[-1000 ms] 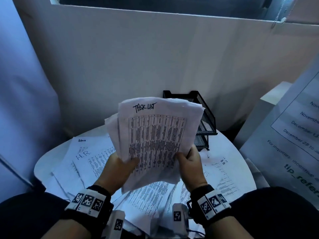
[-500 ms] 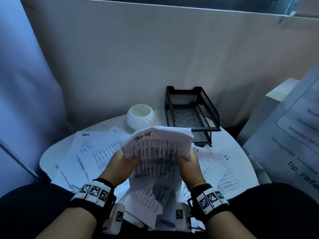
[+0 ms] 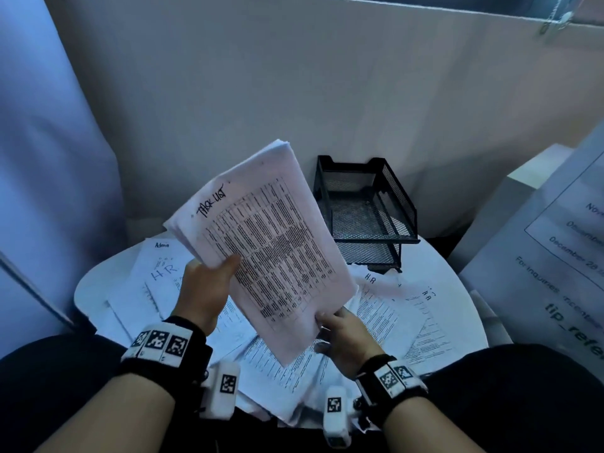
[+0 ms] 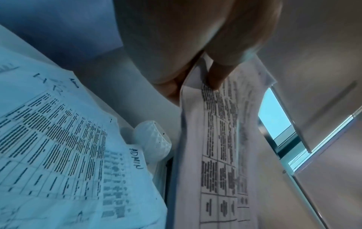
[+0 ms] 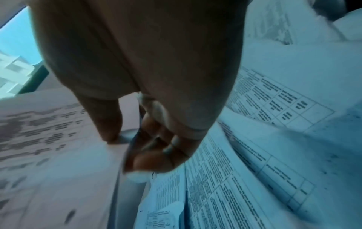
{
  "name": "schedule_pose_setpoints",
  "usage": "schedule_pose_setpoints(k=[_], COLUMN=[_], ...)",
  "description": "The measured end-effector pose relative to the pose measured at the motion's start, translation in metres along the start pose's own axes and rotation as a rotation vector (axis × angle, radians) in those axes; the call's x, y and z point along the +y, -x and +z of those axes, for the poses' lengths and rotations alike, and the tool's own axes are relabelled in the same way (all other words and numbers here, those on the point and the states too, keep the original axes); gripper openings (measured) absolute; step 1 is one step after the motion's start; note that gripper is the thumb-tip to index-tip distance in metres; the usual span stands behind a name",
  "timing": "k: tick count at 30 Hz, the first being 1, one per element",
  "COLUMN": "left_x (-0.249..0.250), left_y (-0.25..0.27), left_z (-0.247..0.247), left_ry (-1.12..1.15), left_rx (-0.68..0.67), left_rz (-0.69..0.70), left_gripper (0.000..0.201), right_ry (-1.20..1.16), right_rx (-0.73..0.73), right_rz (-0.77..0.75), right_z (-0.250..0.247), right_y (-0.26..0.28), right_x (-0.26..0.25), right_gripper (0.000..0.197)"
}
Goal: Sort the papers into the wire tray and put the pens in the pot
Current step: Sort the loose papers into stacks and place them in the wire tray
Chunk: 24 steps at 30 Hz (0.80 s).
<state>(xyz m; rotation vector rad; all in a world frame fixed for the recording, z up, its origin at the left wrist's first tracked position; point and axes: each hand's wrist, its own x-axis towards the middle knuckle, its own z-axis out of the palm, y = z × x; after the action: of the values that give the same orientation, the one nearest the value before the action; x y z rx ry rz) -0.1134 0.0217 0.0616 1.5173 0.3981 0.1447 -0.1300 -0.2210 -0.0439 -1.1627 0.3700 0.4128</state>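
head view shows both forearms reaching forward from the bottom edge, wrists banded, each hand on the same stack of papers headed "task list" — raised off the round table and tilted, its top corner leaning up and to the left. left hand grips the stack's left edge, thumb lying across the printed face and fingers tucked behind; left wrist view shows that thumb pressed onto the sheet. right hand sits lower, pinching the stack's lower right edge, thumb on top and fingers curled beneath. wire tray stands at the table's far side, just right of the stack. loose papers lie spread over the table — the pot shows only in the left wrist view, beside them.
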Motion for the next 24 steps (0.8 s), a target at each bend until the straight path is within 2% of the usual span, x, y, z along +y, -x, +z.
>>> schedule_pose_setpoints(k=[1, 3, 6, 9, 11, 13, 16, 19, 21, 24], left_x=[0.0, -0.001, 0.003, 0.004, 0.002, 0.001, 0.0, 0.0, -0.001, 0.0], left_y=[-0.001, -0.005, -0.003, -0.002, -0.003, -0.003, -0.006, -0.008, -0.01, -0.012], left_z=[-0.001, -0.001, -0.002, -0.001, 0.001, 0.003, 0.007, 0.009, 0.009, 0.007], left_ry=[-0.028, -0.088, -0.133, -0.203, -0.284, -0.318, -0.324, -0.332, -0.338, -0.359], left_rx=[-0.003, -0.008, -0.124, -0.249, -0.321, -0.384, -0.426, -0.449, -0.46, -0.464], left_rz=[0.045, 0.103, 0.131, 0.134, 0.128, 0.102, 0.075, 0.08, 0.086, 0.094], left_gripper=[0.024, 0.025, 0.019, 0.007, 0.006, 0.007, 0.007, 0.006, 0.007, 0.008], right_ry=[0.026, 0.032, -0.06, -0.191, -0.267, -0.274, -0.207, -0.085, -0.118, -0.173], right_rx=[0.017, 0.05, 0.129, 0.272, 0.374, 0.49, 0.651, 0.722, 0.75, 0.714], right_rz=[-0.015, -0.019, -0.005, -0.039, -0.065, -0.088, -0.123, -0.128, -0.136, -0.139], right_z=[0.002, 0.0, -0.008, -0.015, -0.026, -0.04, -0.062, -0.066, -0.063, -0.051], right_y=[-0.001, -0.006, -0.013, -0.015, -0.019, -0.029, -0.052, -0.071, -0.078, -0.098], right_x=[0.0, -0.001, -0.005, -0.025, -0.045, -0.065, -0.094, -0.125, -0.141, -0.159], right_gripper=[0.023, 0.013, 0.008, 0.022, 0.024, 0.019, 0.023, 0.031, 0.028, 0.019])
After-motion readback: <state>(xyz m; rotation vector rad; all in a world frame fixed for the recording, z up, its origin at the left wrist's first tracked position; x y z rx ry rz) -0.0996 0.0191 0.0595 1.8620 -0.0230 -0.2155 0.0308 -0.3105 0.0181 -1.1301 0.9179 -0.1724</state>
